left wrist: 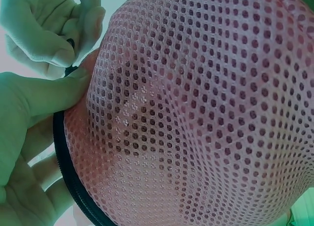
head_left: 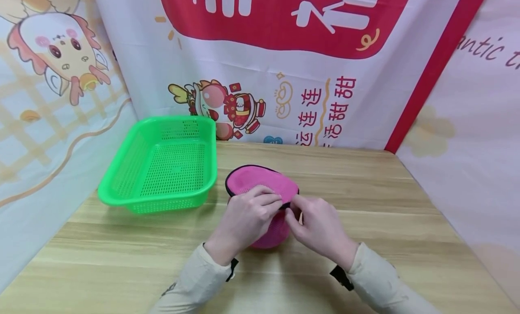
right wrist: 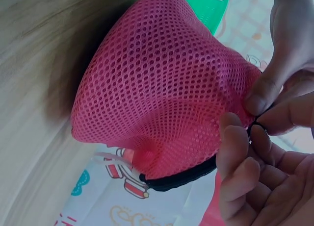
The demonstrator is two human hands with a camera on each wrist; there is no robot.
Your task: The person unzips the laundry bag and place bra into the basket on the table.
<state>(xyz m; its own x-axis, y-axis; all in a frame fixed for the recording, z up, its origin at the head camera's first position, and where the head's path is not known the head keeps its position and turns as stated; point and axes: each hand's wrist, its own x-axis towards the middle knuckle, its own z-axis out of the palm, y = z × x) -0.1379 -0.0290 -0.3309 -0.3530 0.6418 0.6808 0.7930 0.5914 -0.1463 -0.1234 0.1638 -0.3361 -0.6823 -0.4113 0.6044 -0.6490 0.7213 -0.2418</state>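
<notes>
Pink mesh bag (left wrist: 196,108) lies nearest the left wrist camera, directly against the fingers of both hands. Left hand (head_left: 249,214): fingers bent, thumb on the mesh, gripping the bag beside its black zipper (right wrist: 186,177). Right hand (head_left: 318,221): thumb and index finger brought together, pinching a small black pull (right wrist: 254,129) just beside the left thumb. Zipper edge curves away from the fingertips along the bag. Whether the bag touches the wooden table (head_left: 406,242) beneath the fingers cannot be determined. Green perforated basket (head_left: 170,205) stands on the table, left of the left fingers and apart from them. Light sleeves (head_left: 199,278) extend from the wrists, behind the fingers. Printed cloth (head_left: 142,43) hangs farthest out, beyond the fingertips and the table.
</notes>
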